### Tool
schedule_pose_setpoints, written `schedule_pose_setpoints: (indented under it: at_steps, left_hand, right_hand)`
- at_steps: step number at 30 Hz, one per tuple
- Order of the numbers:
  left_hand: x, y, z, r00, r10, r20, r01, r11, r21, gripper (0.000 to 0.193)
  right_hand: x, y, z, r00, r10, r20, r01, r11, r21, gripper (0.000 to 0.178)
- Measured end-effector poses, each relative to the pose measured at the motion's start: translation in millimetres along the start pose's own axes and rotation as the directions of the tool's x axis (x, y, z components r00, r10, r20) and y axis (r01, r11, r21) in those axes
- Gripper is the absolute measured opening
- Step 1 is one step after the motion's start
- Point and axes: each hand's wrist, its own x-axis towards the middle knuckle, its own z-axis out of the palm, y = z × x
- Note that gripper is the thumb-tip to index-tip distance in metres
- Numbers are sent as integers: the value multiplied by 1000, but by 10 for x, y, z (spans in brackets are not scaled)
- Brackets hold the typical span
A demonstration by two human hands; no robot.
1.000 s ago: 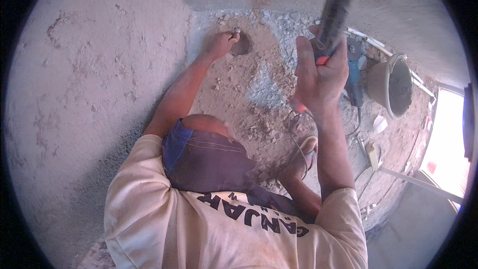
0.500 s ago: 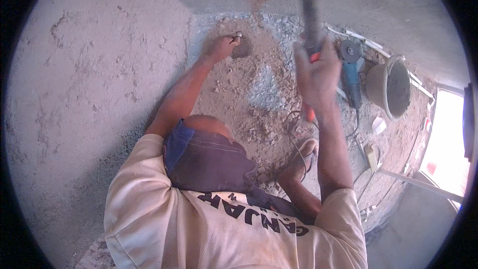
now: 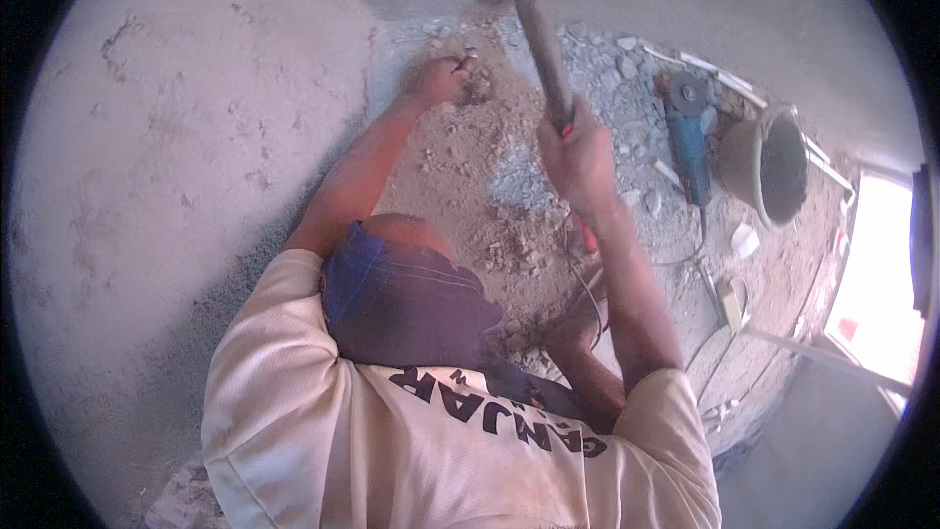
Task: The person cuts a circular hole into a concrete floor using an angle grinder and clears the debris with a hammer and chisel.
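Note:
My right hand [image 3: 580, 162] is closed round the handle of a hammer [image 3: 544, 54], which has a dark shaft and a red-and-black grip. Its heavy head is raised near the top of the view, slightly blurred. At the far end of the rubble, my left hand [image 3: 438, 83] grips a chisel [image 3: 472, 56]; only its short metal top end shows above the fingers. The chisel's lower part is hidden by the hand and the dirt. Around the left hand lies loose brown soil and broken rubble [image 3: 465, 152] in the corner by the walls.
A blue angle grinder [image 3: 691, 142] lies on the floor to the right, beside a bucket [image 3: 741, 165] tipped sideways in view. White pipes [image 3: 720, 76] run along the wall. Nearby are a white scrap [image 3: 744, 240], a power strip [image 3: 730, 306] and cables. A wall [image 3: 225, 118] rises at left.
My right hand has swung left with the hammer, bringing its head into view over the rubble. The left hand stays on the chisel at nearly the same spot.

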Motion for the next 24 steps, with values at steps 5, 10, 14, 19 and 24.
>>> schedule_pose_setpoints:
  at_steps: [5,10,14,19,24]
  left_hand:
    - [-79,163,-77,999,-47,-17,46,997,-68,41]
    - [-111,133,-184,985,7,-174,-54,963,-264,31]
    - [-106,191,-227,983,57,-177,-86,982,-165,33]
    - [-117,37,-133,974,96,-203,-120,986,-111,32]
    - [-93,95,-136,982,110,-155,-128,985,-113,35]
  right_hand:
    - [-100,-317,-558,966,-81,-243,120,981,150,27]
    - [-148,-190,-485,966,-29,-256,104,952,287,24]
    - [-162,-83,-344,973,28,-231,40,958,286,24]
    - [-169,-110,-280,986,-2,-167,40,973,225,25]
    - [-156,-226,-274,989,71,-128,-42,976,214,26]
